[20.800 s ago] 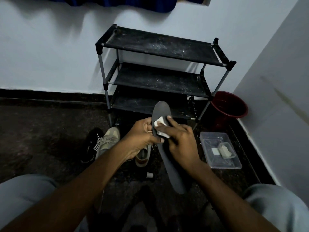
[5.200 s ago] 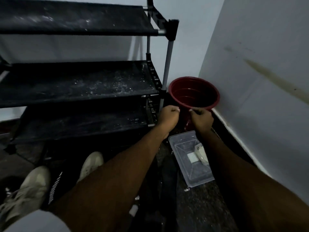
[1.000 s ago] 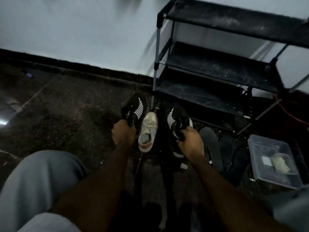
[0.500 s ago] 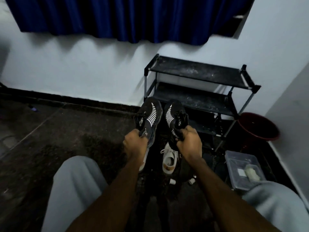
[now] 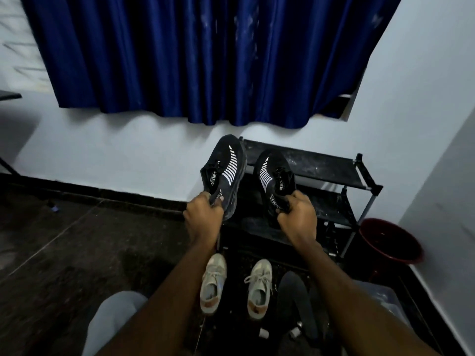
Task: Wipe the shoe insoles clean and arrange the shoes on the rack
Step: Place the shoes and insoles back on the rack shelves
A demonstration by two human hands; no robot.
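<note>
Black shoes [image 5: 227, 168] gripped in left hand [image 5: 203, 217], right hand [image 5: 298, 218], near rack [image 5: 321, 163] edge.

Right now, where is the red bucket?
In the head view, the red bucket stands on the floor at the right, beside the shoe rack.

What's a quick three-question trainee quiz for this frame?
1. True or false: the right hand grips a black shoe.
2. Where do the grey shoes stand? A) top shelf B) floor C) a chair
3. Fill in: the red bucket stands to the ___ of the rack.
Key: 1 true; 2 B; 3 right.
</note>
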